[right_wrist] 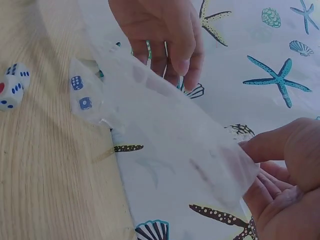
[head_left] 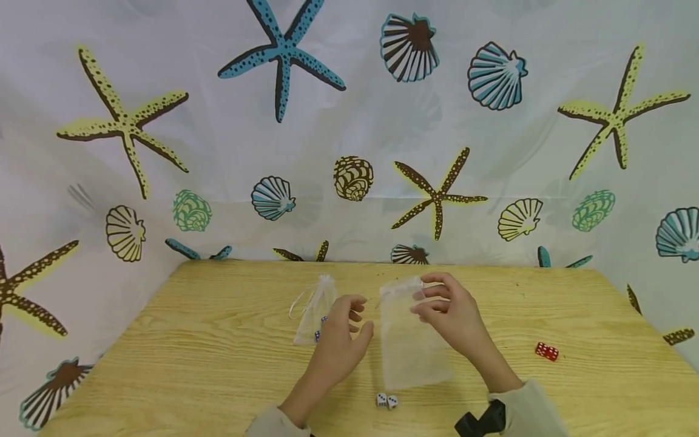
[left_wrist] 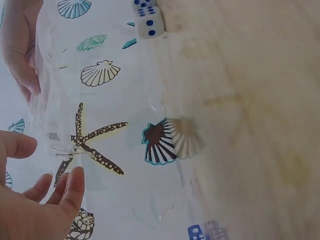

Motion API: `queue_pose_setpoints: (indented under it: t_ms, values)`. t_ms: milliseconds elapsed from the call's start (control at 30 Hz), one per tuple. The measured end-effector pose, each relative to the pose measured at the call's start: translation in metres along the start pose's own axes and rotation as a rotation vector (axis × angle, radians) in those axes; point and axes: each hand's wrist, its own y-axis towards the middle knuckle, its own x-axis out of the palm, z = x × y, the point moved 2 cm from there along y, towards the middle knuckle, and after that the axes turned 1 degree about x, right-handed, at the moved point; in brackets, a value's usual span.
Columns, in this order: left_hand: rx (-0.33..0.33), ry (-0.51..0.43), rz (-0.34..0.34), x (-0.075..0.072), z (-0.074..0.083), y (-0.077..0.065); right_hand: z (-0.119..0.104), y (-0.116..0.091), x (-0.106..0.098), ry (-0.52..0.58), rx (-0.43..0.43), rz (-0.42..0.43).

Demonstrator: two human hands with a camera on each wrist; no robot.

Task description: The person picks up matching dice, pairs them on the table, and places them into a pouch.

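My right hand [head_left: 455,312] pinches the top right corner of a sheer white drawstring pouch [head_left: 412,349], which hangs flat over the table. In the right wrist view, the thumb and fingers grip that pouch [right_wrist: 175,135] at its edge. To its left is my left hand [head_left: 340,343], fingers loosely bent and holding nothing. Behind that hand stands a second sheer pouch [head_left: 308,321] with blue dice [head_left: 318,335] inside, partly hidden by the hand. Two white dice [head_left: 386,400] with blue pips lie just below the held pouch.
Red dice [head_left: 547,351] sit side by side on the right of the wooden table [head_left: 207,340]. A white cloth [head_left: 349,121] printed with starfish and shells rises behind the table and along both sides. A black device [head_left: 483,420] is strapped at the right wrist.
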Motion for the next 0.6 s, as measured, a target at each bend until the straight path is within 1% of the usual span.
queue_pose_setpoints:
  t_ms: [100,167,233,333,400,433,500,533,600]
  values:
    - [-0.072,-0.106,-0.005,-0.003,-0.007,0.002,-0.005,-0.003,0.005,0.008,-0.034,-0.025]
    - [-0.119,-0.172,-0.036,-0.004,-0.01,0.003,-0.007,-0.005,0.006,0.012,-0.047,-0.034]
    - [-0.18,-0.291,-0.091,-0.004,-0.012,0.003,-0.01,-0.007,0.008,0.016,-0.067,-0.044]
    - [-0.278,-0.513,-0.184,-0.004,-0.013,0.004,-0.012,-0.009,0.01,0.028,-0.096,-0.063]
    - [-0.338,-0.673,-0.232,-0.003,-0.011,0.005,-0.013,-0.009,0.012,0.035,-0.116,-0.076]
    - [-0.361,-0.731,-0.248,-0.003,-0.011,0.005,-0.013,-0.009,0.013,0.041,-0.124,-0.082]
    - [-0.391,-0.809,-0.257,-0.002,-0.008,0.005,-0.013,-0.008,0.014,0.04,-0.135,-0.086]
    - [-0.399,-0.826,-0.25,-0.002,-0.008,0.005,-0.013,-0.008,0.014,0.035,-0.137,-0.084]
    - [-0.402,-0.831,-0.219,-0.002,-0.007,0.004,-0.012,-0.007,0.014,0.024,-0.137,-0.076]
